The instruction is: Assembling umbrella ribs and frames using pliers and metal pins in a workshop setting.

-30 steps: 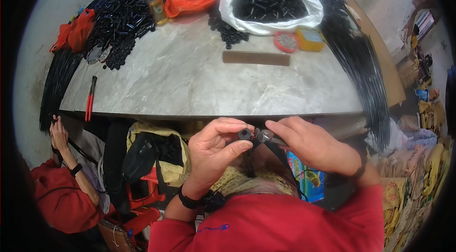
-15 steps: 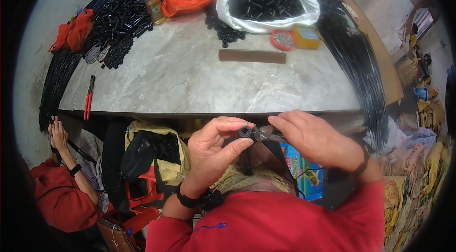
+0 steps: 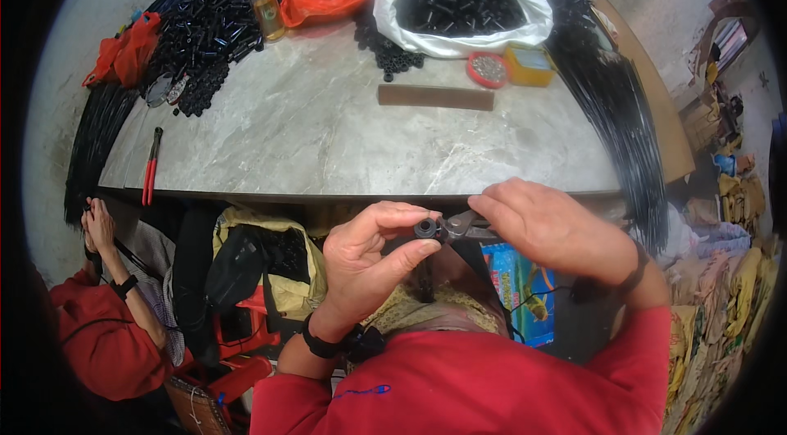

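Just in front of the table's near edge, my left hand (image 3: 361,259) pinches a small black round part with a hole (image 3: 425,228) between thumb and fingertips. My right hand (image 3: 545,226) is closed on a pair of metal pliers (image 3: 459,227). The jaws of the pliers meet the side of the black part. My right fingers and palm hide most of the handles. Beneath the black part a dark rod-like piece (image 3: 425,279) hangs down toward my lap; whether they are joined I cannot tell.
On the grey table (image 3: 287,132) lie a brown bar (image 3: 434,96), red-handled pliers (image 3: 151,168), a red dish (image 3: 489,70) and a yellow box (image 3: 531,66). Behind stand a white sack (image 3: 381,9) of black parts and a red bag (image 3: 299,0). Another person's hand (image 3: 100,226) is at left.
My right hand has shifted slightly up and its forearm outward, turning the pliers a little. My left hand still holds the black part in nearly the same place.
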{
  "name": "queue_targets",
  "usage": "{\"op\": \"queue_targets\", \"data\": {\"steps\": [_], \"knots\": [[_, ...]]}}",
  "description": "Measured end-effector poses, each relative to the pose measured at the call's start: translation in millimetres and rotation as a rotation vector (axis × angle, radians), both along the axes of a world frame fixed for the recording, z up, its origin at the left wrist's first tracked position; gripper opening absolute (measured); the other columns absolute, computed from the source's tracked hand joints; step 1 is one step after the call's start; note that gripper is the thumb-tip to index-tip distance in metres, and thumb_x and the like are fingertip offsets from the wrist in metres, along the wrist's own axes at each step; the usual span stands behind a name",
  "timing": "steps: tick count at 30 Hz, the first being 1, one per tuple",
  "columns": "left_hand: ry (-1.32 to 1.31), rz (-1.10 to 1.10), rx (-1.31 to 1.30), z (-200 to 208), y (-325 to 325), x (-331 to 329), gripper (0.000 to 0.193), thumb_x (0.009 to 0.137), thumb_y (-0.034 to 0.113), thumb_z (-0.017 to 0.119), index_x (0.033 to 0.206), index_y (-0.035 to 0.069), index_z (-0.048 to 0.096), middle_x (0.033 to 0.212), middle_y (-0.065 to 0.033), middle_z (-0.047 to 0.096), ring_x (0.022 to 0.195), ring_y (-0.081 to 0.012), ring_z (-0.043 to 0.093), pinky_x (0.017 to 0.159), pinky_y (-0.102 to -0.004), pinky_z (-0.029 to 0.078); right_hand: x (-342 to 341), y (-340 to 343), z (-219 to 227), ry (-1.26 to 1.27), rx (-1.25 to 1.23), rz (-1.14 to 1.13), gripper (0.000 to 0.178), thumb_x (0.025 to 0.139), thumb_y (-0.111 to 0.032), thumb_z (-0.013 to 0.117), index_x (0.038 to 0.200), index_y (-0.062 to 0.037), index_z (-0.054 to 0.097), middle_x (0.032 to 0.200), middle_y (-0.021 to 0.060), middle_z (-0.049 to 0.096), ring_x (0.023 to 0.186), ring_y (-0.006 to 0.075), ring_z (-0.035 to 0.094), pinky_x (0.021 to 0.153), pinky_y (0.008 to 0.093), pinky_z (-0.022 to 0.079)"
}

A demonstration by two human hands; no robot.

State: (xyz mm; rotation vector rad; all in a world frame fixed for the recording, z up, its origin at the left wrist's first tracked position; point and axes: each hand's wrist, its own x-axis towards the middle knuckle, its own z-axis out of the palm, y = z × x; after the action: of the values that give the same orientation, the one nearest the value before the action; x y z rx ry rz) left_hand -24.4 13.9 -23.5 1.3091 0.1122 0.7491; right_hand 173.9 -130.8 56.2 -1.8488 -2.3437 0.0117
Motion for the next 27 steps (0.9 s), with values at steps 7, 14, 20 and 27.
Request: {"op": "queue_targets", "data": {"steps": [7, 14, 20, 27], "knots": [[0.005, 0.015, 0.028, 0.2, 1.8, 0.4, 0.029, 0.082, -0.011, 0.073, 0.110, -0.007, 0.064, 0.112, -0.0177, 0.068, 0.107, -0.0215, 0.066, 0.094, -0.0321, 0.055, 4.6, 3.9, 8.3, -0.034, -0.056, 0.014, 0.027, 0.082, -0.007, 0.059, 0.108, 0.0004, 0.055, 0.096, 0.0122, 0.057, 0.090, 0.0278, 0.062, 0.076, 0.0372, 0.054], [0.019, 0.024, 0.004, 3.5, 1.4, 0.9, 0.029, 0.079, -0.013, 0.074, 0.105, -0.007, 0.063, 0.107, -0.0191, 0.067, 0.104, -0.0234, 0.067, 0.090, -0.0331, 0.056, 7.3, 5.9, 7.9, -0.029, -0.055, 0.036, 0.031, 0.078, -0.007, 0.062, 0.107, 0.0004, 0.054, 0.097, 0.0119, 0.058, 0.089, 0.0288, 0.062, 0.077, 0.0379, 0.054], [0.024, 0.023, 0.030, 3.4, 2.0, 0.1, 0.030, 0.079, -0.013, 0.074, 0.106, -0.008, 0.063, 0.106, -0.0191, 0.067, 0.103, -0.0238, 0.067, 0.090, -0.0337, 0.056, 8.6, 8.1, 8.7, -0.104, -0.005, 0.093, 0.033, 0.078, -0.009, 0.063, 0.108, 0.0002, 0.055, 0.096, 0.0110, 0.058, 0.088, 0.0260, 0.062, 0.074, 0.0370, 0.050], [0.019, 0.002, 0.026, 3.6, 2.7, 2.1, 0.030, 0.078, -0.013, 0.074, 0.106, -0.008, 0.063, 0.106, -0.0194, 0.067, 0.103, -0.0243, 0.068, 0.090, -0.0340, 0.056, 11.2, 7.3, 9.1, -0.151, -0.080, 0.080, 0.031, 0.082, -0.012, 0.060, 0.109, 0.0003, 0.055, 0.094, 0.0104, 0.058, 0.082, 0.0253, 0.062, 0.075, 0.0369, 0.049]]}}
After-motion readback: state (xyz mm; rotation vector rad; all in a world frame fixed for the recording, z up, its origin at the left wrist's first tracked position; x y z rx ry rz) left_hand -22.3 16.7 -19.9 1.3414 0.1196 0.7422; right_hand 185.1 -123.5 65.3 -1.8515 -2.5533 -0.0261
